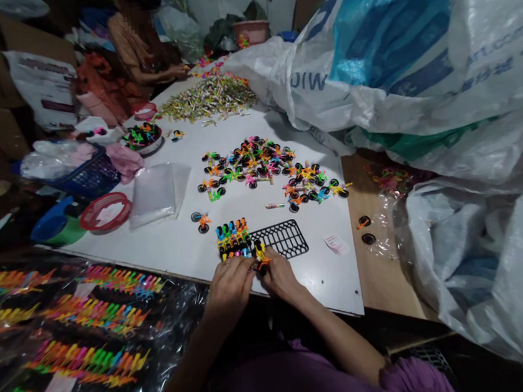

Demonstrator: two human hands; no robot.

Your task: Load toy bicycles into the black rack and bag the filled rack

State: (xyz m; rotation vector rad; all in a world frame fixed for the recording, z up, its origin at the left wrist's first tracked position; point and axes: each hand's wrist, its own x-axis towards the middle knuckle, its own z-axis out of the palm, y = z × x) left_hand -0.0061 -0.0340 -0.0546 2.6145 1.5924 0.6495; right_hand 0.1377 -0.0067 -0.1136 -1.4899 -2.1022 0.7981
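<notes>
My right hand [277, 276] pinches a small yellow plastic toy bicycle [261, 254] at the near edge of the white table [327, 276]. My left hand [228, 286] lies close beside it, its fingers against a packed block of multicoloured toy bicycles [233, 240]. That block adjoins a black plastic grid rack [281, 239], which has open cells. Farther up the table lie two loose heaps of orange, pink and black-wheeled toy bicycles [248, 166]. Part of the yellow piece is hidden by my fingers.
A co-worker [141, 52] sits at the far end beside a heap of small multicoloured pieces [207, 98]. Huge white-and-blue plastic sacks [416, 59] bulge along the right. Bagged colourful toys [60, 332] lie at the lower left. Baskets [84, 172] and clear plastic bags [157, 194] stand at the left edge.
</notes>
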